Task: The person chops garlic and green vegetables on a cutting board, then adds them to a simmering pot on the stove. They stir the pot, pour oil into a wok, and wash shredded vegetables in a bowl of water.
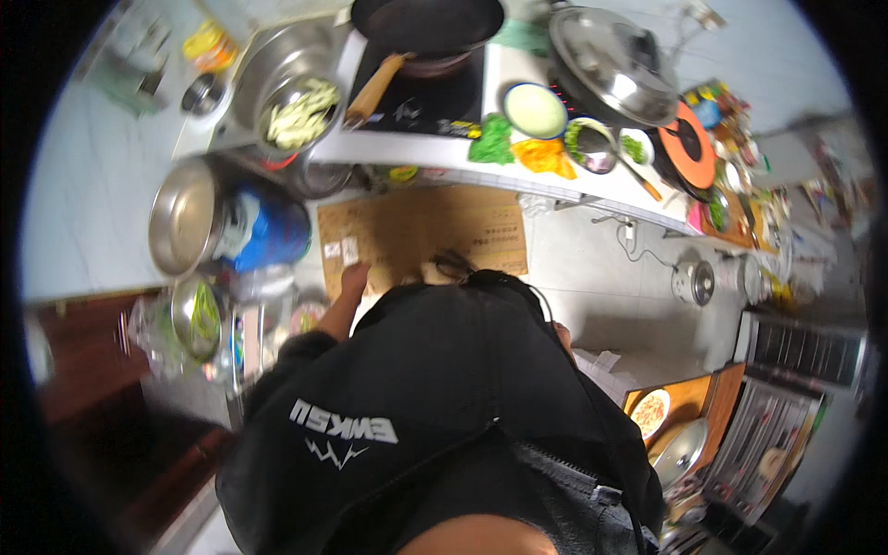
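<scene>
My left hand hangs low at my side, over the edge of a flattened cardboard sheet on the floor. Its fingers are too blurred to make out, and no object shows in it. Of my right hand only a small part appears past my black jacket, so its fingers are hidden. Before me on the counter, a wok with a wooden handle sits on a black induction cooktop. Left of it, a bowl of pale sliced vegetable rests at the steel sink.
A lidded pan, a pale green bowl, a green cloth and an orange cloth line the counter. A steel pot stands left by a blue container. A rice cooker is at right.
</scene>
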Motion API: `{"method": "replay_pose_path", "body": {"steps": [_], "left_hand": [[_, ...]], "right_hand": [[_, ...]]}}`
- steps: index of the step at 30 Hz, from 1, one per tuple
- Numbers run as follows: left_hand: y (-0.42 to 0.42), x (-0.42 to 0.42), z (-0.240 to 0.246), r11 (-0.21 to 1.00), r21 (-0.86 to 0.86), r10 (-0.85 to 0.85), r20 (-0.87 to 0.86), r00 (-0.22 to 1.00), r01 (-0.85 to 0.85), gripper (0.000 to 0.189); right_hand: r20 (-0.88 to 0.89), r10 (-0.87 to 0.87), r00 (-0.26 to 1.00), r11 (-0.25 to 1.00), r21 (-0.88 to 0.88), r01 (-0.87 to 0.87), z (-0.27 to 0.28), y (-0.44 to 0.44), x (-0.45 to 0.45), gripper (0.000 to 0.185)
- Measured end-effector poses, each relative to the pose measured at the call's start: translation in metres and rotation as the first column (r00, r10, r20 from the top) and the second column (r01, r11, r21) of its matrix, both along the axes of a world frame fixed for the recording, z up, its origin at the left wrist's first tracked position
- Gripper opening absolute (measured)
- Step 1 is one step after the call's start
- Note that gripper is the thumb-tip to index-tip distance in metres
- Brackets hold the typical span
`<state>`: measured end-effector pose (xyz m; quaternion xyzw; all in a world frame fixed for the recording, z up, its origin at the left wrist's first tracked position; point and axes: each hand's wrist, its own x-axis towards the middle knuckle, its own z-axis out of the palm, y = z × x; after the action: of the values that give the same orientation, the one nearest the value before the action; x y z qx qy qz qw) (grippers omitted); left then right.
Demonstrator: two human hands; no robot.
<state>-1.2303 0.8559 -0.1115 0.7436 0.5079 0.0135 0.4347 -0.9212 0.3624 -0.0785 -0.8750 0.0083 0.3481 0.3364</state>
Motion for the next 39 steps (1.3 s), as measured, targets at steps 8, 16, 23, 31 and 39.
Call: {"method": "replay_pose_path", "body": {"steps": [8, 16, 23, 31, 39], "left_hand": [[0.037, 0.046, 0.033, 0.916, -0.294, 0.311, 0.088, 0.946, -0.274, 0.064], [0.077, 0.132, 0.042, 0.753, -0.587, 0.483, 0.185, 0.856, -0.297, 0.063], [0.118, 0.199, 0.006, 0.268, -0.924, 0.854, 0.096, 0.511, -0.274, 0.04], [0.139, 0.233, -0.077, 0.193, -0.956, 0.98, 0.177, -0.092, 0.222, 0.026], [0.136, 0.241, -0.087, 0.213, -0.959, 0.959, 0.168, -0.228, 0.188, 0.023]], "right_hand": [[0.006, 0.199, 0.98, 0.945, -0.266, -0.191, -0.084, -0.07, 0.008, 0.041], [-0.052, 0.128, 0.99, 0.987, -0.094, -0.132, 0.084, 0.022, -0.016, 0.025], [-0.113, -0.038, 0.993, 0.994, -0.108, 0.025, 0.132, 0.062, -0.044, 0.025], [-0.118, -0.049, 0.992, 0.992, -0.121, 0.034, 0.089, -0.052, -0.094, 0.026], [-0.273, 0.003, 0.962, 0.938, -0.334, -0.098, 0.01, -0.152, -0.131, 0.03]]}}
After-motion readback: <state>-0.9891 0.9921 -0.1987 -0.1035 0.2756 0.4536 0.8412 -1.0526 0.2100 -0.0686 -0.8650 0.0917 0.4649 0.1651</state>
